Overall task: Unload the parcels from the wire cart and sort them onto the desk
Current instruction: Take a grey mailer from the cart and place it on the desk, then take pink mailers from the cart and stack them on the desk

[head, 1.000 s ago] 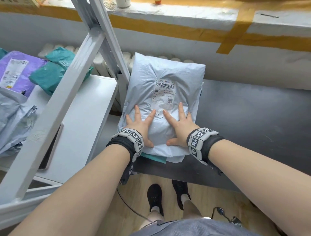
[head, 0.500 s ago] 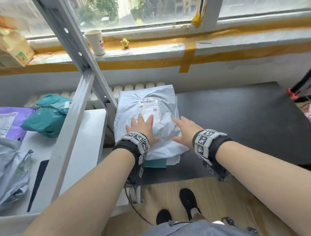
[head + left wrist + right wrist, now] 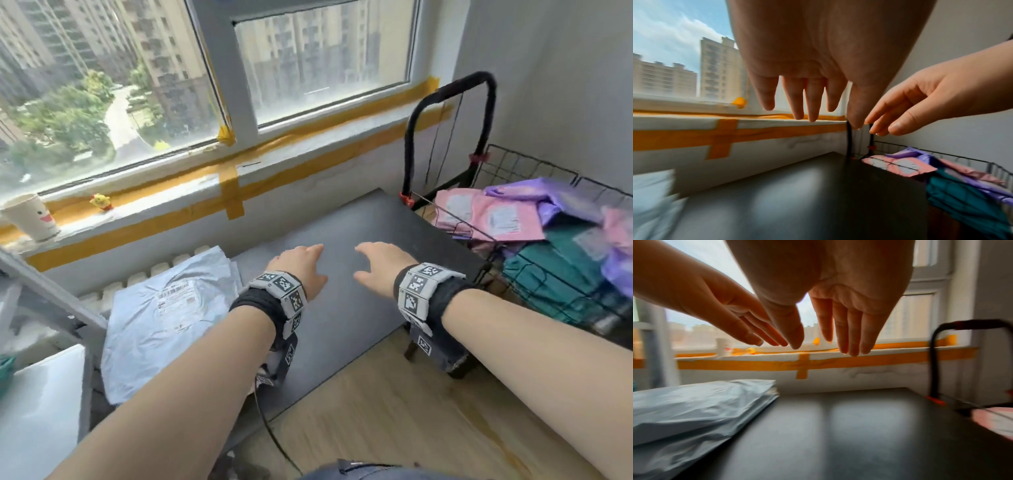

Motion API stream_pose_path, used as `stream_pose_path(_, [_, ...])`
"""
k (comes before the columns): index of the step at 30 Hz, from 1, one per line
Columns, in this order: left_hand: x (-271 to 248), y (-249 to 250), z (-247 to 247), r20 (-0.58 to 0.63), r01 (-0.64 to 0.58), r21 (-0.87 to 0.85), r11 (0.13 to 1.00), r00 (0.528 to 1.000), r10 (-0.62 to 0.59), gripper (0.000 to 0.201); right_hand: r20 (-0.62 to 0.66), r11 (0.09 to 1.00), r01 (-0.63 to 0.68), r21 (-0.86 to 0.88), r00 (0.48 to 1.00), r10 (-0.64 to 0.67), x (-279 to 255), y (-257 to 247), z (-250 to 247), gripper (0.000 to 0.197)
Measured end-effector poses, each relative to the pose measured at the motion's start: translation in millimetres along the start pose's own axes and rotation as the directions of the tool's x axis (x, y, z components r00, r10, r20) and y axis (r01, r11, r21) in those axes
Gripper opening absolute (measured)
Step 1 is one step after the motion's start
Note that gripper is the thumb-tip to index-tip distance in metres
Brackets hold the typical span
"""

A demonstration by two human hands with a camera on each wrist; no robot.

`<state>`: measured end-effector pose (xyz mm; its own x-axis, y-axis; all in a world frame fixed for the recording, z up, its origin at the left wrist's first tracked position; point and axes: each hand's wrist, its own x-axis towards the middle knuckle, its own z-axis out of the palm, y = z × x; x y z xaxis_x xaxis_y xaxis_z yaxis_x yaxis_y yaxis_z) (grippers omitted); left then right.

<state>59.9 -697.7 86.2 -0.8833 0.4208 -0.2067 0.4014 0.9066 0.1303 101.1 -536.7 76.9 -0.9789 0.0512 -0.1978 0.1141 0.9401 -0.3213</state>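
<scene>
A pale grey-blue parcel [image 3: 164, 318] with a white label lies on the left end of the dark desk [image 3: 346, 308]; the same parcel [image 3: 694, 407] shows in the right wrist view. My left hand [image 3: 301, 263] and right hand [image 3: 373, 263] hover over the bare desk to the parcel's right, fingers straight and relaxed, holding nothing. The black wire cart [image 3: 534, 246] stands at the desk's right end with pink [image 3: 493, 216], purple [image 3: 548, 198] and teal parcels [image 3: 555, 274] piled in it. In the left wrist view, the left hand [image 3: 807, 104] points toward the cart [image 3: 941, 170].
A taped window sill [image 3: 205, 178] runs behind the desk, bearing a paper cup [image 3: 30, 216] and a small yellow toy [image 3: 101, 202]. A grey metal frame [image 3: 51, 301] and a white surface [image 3: 37, 407] stand at the left. Wood floor [image 3: 394, 404] lies below.
Both hands have let go of the grey-blue parcel and moved right over the bare desk. The head view has swung right, bringing the wire cart into sight.
</scene>
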Motion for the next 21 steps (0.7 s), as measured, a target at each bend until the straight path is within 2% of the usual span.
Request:
stream_pose_path(7, [48, 146, -3, 0.018, -0.168, 0.009, 0.986, 0.986, 0.168, 0.061, -0.09, 0.981, -0.185, 0.061, 0.978, 0.19, -46, 142, -57, 0.054])
stream_pose_path(12, [74, 251, 7, 0.019, -0.274, -0.007, 0.962, 0.961, 0.274, 0.06, -0.147, 0.948, -0.305, 0.09, 0.937, 0.316, -85, 237, -84, 0.042])
stream_pose_path(16, [94, 315, 20, 0.047, -0.339, -0.048, 0.939, 0.939, 0.341, 0.053, -0.134, 0.919, -0.383, 0.097, 0.909, 0.393, -105, 298, -91, 0.045])
stream_pose_path(21, [125, 365, 30, 0.095, -0.398, -0.003, 0.917, 0.913, 0.397, 0.048, -0.105, 0.873, -0.461, 0.157, 0.872, 0.479, -104, 352, -91, 0.053])
